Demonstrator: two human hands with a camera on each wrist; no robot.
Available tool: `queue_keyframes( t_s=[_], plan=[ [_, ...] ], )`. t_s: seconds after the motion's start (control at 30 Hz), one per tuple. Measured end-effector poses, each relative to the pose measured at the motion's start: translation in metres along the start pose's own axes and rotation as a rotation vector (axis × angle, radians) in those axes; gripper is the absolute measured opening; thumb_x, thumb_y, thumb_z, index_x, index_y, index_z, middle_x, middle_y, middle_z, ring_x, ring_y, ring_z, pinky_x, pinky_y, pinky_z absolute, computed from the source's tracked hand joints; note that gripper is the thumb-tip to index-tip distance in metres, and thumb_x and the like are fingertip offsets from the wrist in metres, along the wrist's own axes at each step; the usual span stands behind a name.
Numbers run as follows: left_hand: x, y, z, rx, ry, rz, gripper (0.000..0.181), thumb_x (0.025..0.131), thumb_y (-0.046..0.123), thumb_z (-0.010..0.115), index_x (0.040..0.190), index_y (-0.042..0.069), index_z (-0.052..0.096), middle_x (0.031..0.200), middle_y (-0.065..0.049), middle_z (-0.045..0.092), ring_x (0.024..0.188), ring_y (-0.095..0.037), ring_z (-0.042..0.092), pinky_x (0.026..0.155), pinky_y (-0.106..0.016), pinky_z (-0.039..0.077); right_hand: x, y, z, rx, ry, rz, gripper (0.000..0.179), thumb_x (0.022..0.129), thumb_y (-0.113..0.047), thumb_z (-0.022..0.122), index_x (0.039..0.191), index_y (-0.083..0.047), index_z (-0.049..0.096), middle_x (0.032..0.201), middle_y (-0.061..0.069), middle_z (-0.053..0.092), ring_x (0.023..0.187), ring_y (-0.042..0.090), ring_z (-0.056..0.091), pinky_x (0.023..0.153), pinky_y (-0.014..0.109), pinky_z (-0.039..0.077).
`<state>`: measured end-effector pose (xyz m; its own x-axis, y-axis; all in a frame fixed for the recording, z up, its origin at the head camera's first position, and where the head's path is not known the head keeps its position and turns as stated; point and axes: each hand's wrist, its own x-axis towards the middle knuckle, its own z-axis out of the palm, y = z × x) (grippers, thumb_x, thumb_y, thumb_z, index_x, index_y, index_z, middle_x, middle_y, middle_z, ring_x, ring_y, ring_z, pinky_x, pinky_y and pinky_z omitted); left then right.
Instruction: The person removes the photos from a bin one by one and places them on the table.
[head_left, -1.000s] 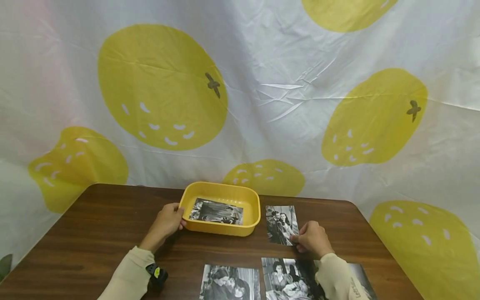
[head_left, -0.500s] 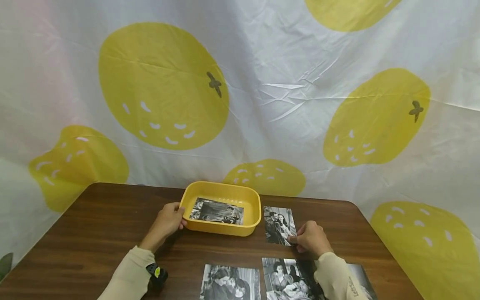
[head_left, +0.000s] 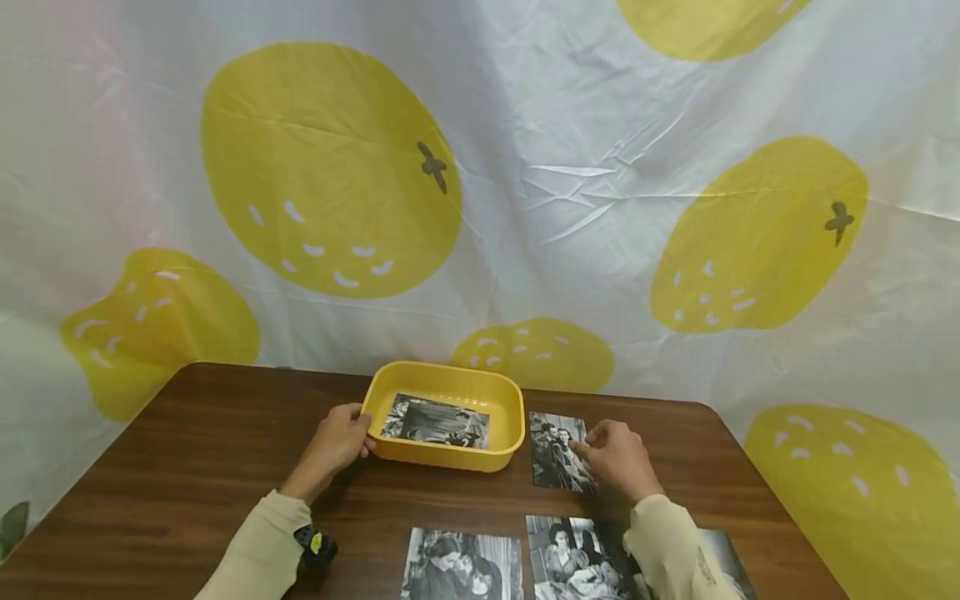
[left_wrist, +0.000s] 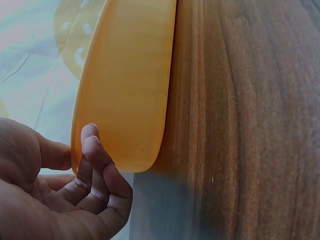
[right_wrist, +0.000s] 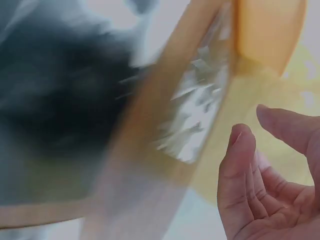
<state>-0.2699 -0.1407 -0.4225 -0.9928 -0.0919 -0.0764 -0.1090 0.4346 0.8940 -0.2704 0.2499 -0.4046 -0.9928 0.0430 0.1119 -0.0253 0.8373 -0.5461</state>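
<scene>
My left hand (head_left: 341,437) grips the left end of a shallow yellow plastic tub (head_left: 450,457). In the left wrist view the thumb and curled fingers of that hand (left_wrist: 85,190) pinch the tub's rim (left_wrist: 125,90) from both sides. A black-and-white photo (head_left: 435,423) lies inside the tub. Another photo, of a couple (head_left: 551,450), lies flat on the table just right of it. My right hand (head_left: 618,460) hovers over this photo's right edge. The right wrist view shows the hand (right_wrist: 260,185) with thumb and forefinger apart, holding nothing, and the photo (right_wrist: 195,120) below.
Nearer on the brown wooden table (head_left: 187,467) lie more black-and-white photos: one of an embracing pair (head_left: 461,567), one with a seated figure (head_left: 573,562), and one (head_left: 723,550) partly covered by the right sleeve. A white curtain with yellow fruit prints (head_left: 525,250) hangs behind the table.
The couple photo has slid slightly left toward the tub under my right fingers. My right hand has since let go and risen off it. The left hand keeps its grip.
</scene>
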Motion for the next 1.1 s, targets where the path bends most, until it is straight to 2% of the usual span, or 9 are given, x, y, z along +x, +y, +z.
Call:
queue_keyframes(
  t_s=[0.23, 0.37, 0.5, 0.57, 0.7, 0.8, 0.87, 0.97, 1.1],
  plan=[
    [-0.002, 0.001, -0.001, 0.000, 0.002, 0.002, 0.040, 0.101, 0.018, 0.039, 0.131, -0.009, 0.044, 0.073, -0.009, 0.062, 0.058, -0.015, 0.056, 0.054, -0.027, 0.045, 0.007, -0.043, 0.000, 0.003, -0.007, -0.098, 0.029, 0.080, -0.032, 0.075, 0.089, -0.007, 0.063, 0.079, 0.004, 0.063, 0.063, 0.016, 0.057, 0.057, 0.033, 0.046],
    [-0.003, 0.001, -0.001, -0.001, 0.002, 0.003, 0.040, 0.101, 0.017, 0.039, 0.131, -0.009, 0.044, 0.072, -0.009, 0.062, 0.058, -0.015, 0.056, 0.054, -0.028, 0.044, 0.013, -0.065, 0.008, 0.013, -0.008, -0.164, 0.026, 0.079, -0.029, 0.076, 0.090, -0.008, 0.064, 0.080, 0.001, 0.062, 0.066, 0.015, 0.057, 0.060, 0.033, 0.047],
    [-0.005, 0.002, -0.001, 0.003, 0.006, 0.008, 0.040, 0.101, 0.017, 0.039, 0.131, -0.008, 0.044, 0.071, -0.008, 0.062, 0.058, -0.015, 0.056, 0.055, -0.027, 0.044, 0.020, -0.083, 0.021, -0.012, -0.047, -0.230, 0.028, 0.080, -0.028, 0.076, 0.096, -0.008, 0.066, 0.086, 0.003, 0.065, 0.076, 0.018, 0.061, 0.068, 0.037, 0.050],
    [-0.005, 0.002, -0.001, -0.002, 0.009, 0.017, 0.040, 0.101, 0.017, 0.040, 0.131, -0.009, 0.046, 0.069, -0.008, 0.062, 0.057, -0.015, 0.056, 0.054, -0.028, 0.043, 0.023, -0.088, 0.028, -0.049, -0.069, -0.272, 0.031, 0.080, -0.028, 0.076, 0.101, -0.007, 0.066, 0.092, 0.005, 0.066, 0.083, 0.021, 0.062, 0.073, 0.041, 0.050],
    [-0.006, 0.002, 0.000, -0.015, 0.012, 0.028, 0.039, 0.100, 0.016, 0.040, 0.129, -0.009, 0.048, 0.067, -0.007, 0.062, 0.057, -0.015, 0.057, 0.053, -0.028, 0.044, 0.029, -0.095, 0.040, -0.127, -0.083, -0.339, 0.038, 0.078, -0.027, 0.078, 0.106, -0.002, 0.067, 0.098, 0.011, 0.067, 0.095, 0.030, 0.057, 0.087, 0.043, 0.042],
    [-0.006, 0.002, 0.001, -0.019, 0.005, 0.023, 0.039, 0.100, 0.016, 0.039, 0.130, -0.009, 0.047, 0.067, -0.008, 0.062, 0.057, -0.016, 0.058, 0.053, -0.027, 0.045, 0.032, -0.099, 0.046, -0.170, -0.089, -0.373, 0.040, 0.076, -0.027, 0.079, 0.103, 0.001, 0.068, 0.098, 0.012, 0.069, 0.095, 0.032, 0.057, 0.091, 0.045, 0.034],
    [-0.006, 0.002, 0.001, -0.022, 0.005, 0.018, 0.039, 0.100, 0.016, 0.039, 0.130, -0.009, 0.047, 0.068, -0.008, 0.062, 0.057, -0.016, 0.057, 0.052, -0.027, 0.045, 0.034, -0.102, 0.050, -0.185, -0.102, -0.395, 0.040, 0.076, -0.027, 0.079, 0.102, 0.001, 0.069, 0.099, 0.013, 0.069, 0.092, 0.030, 0.061, 0.092, 0.045, 0.033],
    [-0.006, 0.003, 0.001, -0.021, 0.011, 0.015, 0.040, 0.100, 0.016, 0.040, 0.131, -0.009, 0.046, 0.068, -0.008, 0.062, 0.056, -0.015, 0.057, 0.051, -0.027, 0.044, 0.036, -0.107, 0.056, -0.179, -0.120, -0.407, 0.039, 0.076, -0.025, 0.079, 0.101, 0.003, 0.069, 0.100, 0.014, 0.069, 0.092, 0.031, 0.061, 0.093, 0.045, 0.034],
    [-0.006, 0.004, 0.001, -0.016, 0.012, 0.012, 0.040, 0.101, 0.017, 0.039, 0.131, -0.009, 0.045, 0.069, -0.008, 0.062, 0.056, -0.014, 0.057, 0.052, -0.027, 0.044, 0.040, -0.113, 0.067, -0.170, -0.156, -0.382, 0.040, 0.076, -0.023, 0.079, 0.104, 0.004, 0.067, 0.103, 0.015, 0.068, 0.097, 0.033, 0.061, 0.090, 0.044, 0.043]
  ],
)
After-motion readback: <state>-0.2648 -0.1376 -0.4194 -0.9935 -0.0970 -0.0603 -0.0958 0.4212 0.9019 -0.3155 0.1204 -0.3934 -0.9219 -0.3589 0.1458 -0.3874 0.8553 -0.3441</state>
